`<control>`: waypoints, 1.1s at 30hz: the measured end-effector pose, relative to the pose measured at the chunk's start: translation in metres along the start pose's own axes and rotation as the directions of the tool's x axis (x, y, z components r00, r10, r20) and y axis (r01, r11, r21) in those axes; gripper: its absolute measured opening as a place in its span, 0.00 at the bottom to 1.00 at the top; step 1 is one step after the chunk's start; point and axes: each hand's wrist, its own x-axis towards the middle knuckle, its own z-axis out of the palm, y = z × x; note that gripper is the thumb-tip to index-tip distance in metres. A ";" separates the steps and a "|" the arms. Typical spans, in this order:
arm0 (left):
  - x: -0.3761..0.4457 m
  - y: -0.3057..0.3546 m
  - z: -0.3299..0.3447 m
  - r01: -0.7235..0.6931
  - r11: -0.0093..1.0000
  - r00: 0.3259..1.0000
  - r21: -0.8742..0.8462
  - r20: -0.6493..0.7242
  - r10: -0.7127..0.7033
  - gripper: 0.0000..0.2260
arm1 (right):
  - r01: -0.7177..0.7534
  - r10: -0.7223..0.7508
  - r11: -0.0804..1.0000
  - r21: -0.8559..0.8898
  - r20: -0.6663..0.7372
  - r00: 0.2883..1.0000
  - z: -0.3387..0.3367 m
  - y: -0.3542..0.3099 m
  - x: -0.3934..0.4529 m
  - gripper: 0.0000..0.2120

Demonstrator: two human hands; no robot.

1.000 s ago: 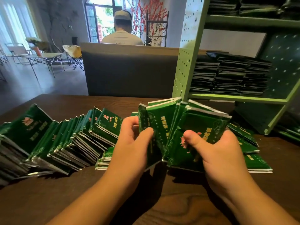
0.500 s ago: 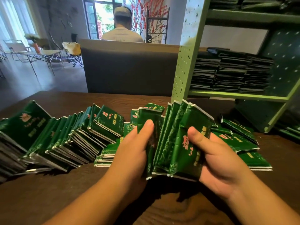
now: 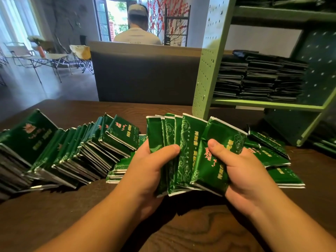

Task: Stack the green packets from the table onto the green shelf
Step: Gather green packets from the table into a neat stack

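Both hands pinching fanned green packets [image 3: 189, 151] | left hand [image 3: 151, 171], right hand [image 3: 243, 171] | light, glossy, probably slippery | grip lower edges, squeeze square

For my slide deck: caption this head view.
Both hands grip a fanned bundle of green packets above the table, before the green shelf.

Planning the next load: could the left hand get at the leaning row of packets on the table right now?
Probably not yet: the left hand is gripping the fanned packets. The leaning row lies uncovered beside it.
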 end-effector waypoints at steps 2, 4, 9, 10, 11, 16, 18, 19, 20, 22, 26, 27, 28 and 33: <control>0.001 0.001 -0.002 0.012 1.000 1.000 -0.014 -0.011 -0.012 0.16 | -0.009 0.009 1.000 0.016 -0.013 1.000 -0.002 -0.001 0.002 0.21; 0.001 0.001 -0.004 0.025 1.000 0.999 -0.016 -0.039 -0.025 0.15 | -0.017 0.018 1.000 0.025 -0.052 0.999 -0.003 -0.002 0.003 0.22; 0.004 0.000 -0.005 -0.058 0.997 0.990 0.060 -0.129 0.065 0.08 | 0.132 -0.163 0.983 -0.131 -0.267 0.950 -0.007 -0.003 0.005 0.28; 0.005 -0.001 -0.004 -0.084 0.992 0.985 0.098 -0.140 0.098 0.09 | 0.160 -0.208 0.970 -0.184 -0.280 0.937 -0.006 -0.004 0.004 0.25; 0.005 -0.003 -0.004 -0.119 0.980 0.979 0.158 -0.144 0.142 0.10 | 0.176 -0.245 0.953 -0.245 -0.286 0.926 -0.004 -0.004 0.001 0.22; 0.000 -0.007 0.001 -0.272 0.857 0.947 0.439 -0.037 0.319 0.14 | 0.212 -0.352 0.826 -0.522 -0.184 0.918 0.009 -0.002 -0.018 0.25; 0.000 -0.007 0.000 -0.275 0.855 0.948 0.440 -0.026 0.318 0.13 | 0.242 -0.347 0.817 -0.524 -0.109 0.932 0.012 -0.002 -0.022 0.16; -0.001 -0.007 0.000 -0.280 0.851 0.947 0.445 -0.016 0.320 0.13 | 0.254 -0.330 0.827 -0.502 -0.066 0.942 0.013 -0.003 -0.023 0.14; -0.001 -0.007 -0.001 -0.291 0.842 0.945 0.455 0.002 0.326 0.13 | 0.255 -0.301 0.849 -0.464 -0.027 0.953 0.013 -0.003 -0.023 0.13; -0.002 -0.006 -0.001 -0.312 0.825 0.942 0.471 0.041 0.333 0.17 | 0.208 -0.210 0.915 -0.347 0.032 0.977 0.010 -0.003 -0.021 0.17; 0.001 -0.009 -0.004 -0.325 0.797 0.932 0.509 0.031 0.361 0.16 | 0.094 -0.083 0.993 -0.066 0.149 0.985 0.009 -0.006 -0.018 0.18; 0.003 -0.009 -0.004 -0.329 0.795 0.929 0.510 0.021 0.370 0.15 | 0.062 -0.057 0.998 -0.023 0.175 0.983 0.010 -0.007 -0.018 0.18; 0.003 -0.010 -0.006 -0.333 0.796 0.926 0.505 0.015 0.377 0.14 | 0.028 -0.030 1.000 0.011 0.199 0.980 0.010 -0.007 -0.018 0.18; 0.005 -0.006 -0.001 -0.180 0.915 0.964 0.361 -0.123 0.238 0.19 | -0.165 0.103 0.972 0.165 0.330 0.938 0.005 -0.012 -0.016 0.28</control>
